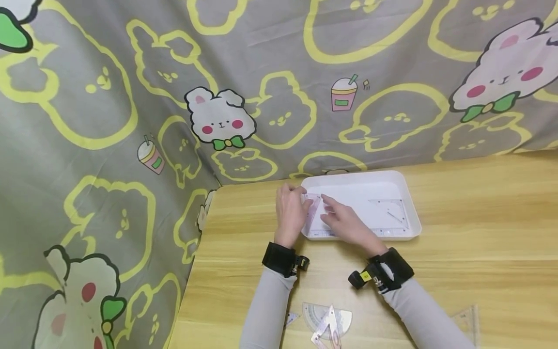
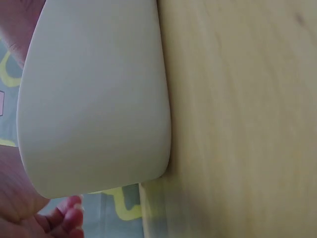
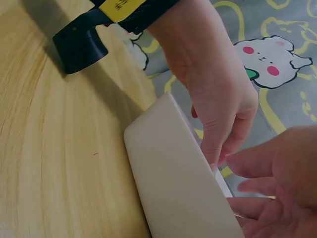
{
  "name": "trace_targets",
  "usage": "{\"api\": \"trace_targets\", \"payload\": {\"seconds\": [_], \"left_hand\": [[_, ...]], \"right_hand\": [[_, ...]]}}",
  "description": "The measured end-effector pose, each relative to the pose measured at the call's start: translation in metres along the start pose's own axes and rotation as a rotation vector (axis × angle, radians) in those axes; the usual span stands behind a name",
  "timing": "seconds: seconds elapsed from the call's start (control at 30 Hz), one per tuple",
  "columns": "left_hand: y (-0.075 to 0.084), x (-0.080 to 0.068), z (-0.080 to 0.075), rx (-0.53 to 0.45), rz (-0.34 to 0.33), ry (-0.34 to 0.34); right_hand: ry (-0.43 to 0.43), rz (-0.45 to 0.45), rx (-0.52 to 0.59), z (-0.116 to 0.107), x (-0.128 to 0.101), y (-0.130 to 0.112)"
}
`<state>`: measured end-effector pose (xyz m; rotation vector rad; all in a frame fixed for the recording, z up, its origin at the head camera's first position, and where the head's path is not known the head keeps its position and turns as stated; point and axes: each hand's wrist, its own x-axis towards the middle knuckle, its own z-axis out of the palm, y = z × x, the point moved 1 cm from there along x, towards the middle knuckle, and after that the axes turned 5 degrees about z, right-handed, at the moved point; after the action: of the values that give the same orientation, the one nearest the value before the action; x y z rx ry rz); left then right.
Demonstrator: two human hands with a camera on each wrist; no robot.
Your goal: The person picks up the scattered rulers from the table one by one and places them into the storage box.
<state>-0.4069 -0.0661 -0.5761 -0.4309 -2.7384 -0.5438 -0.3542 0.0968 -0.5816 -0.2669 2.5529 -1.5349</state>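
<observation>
A white tray [image 1: 413, 224] sits on the wooden table [image 1: 479, 242]. At the tray's left rim my left hand [image 1: 291, 209] reaches over the edge and pinches a clear set square [image 1: 315, 209] that leans against the inside wall. My right hand [image 1: 346, 224] hovers over the tray's front left, its fairly straight fingers touching the same set square. A second clear set square [image 1: 391, 213] lies flat in the tray's right half. The right wrist view shows the left hand [image 3: 218, 104] dipping its fingers behind the tray wall [image 3: 173, 188], with the right hand [image 3: 282, 193] close beside. The left wrist view is mostly the tray's outer wall [image 2: 94, 99].
A patterned grey and yellow cloth [image 1: 131, 121] hangs behind and to the left of the table. Near the table's front edge lie a clear protractor [image 1: 324, 316], a small clear piece [image 1: 291, 318] and another clear set square [image 1: 466, 320].
</observation>
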Motion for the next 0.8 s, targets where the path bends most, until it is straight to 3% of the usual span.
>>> {"api": "trace_targets", "payload": {"seconds": [0.13, 0.4, 0.53, 0.8], "left_hand": [[0.001, -0.001, 0.001, 0.051, -0.034, -0.014], [0.000, -0.001, 0.004, 0.013, -0.037, -0.038], [-0.001, 0.000, 0.004, 0.023, -0.070, -0.089], [-0.001, 0.002, 0.004, 0.023, -0.136, -0.213]], "right_hand": [[-0.038, -0.036, -0.037, 0.001, -0.001, -0.001], [-0.073, -0.110, -0.151, 0.004, -0.001, 0.003], [-0.101, -0.150, -0.230, 0.006, -0.002, 0.001], [-0.159, -0.040, -0.546, 0.013, -0.010, -0.005]]}}
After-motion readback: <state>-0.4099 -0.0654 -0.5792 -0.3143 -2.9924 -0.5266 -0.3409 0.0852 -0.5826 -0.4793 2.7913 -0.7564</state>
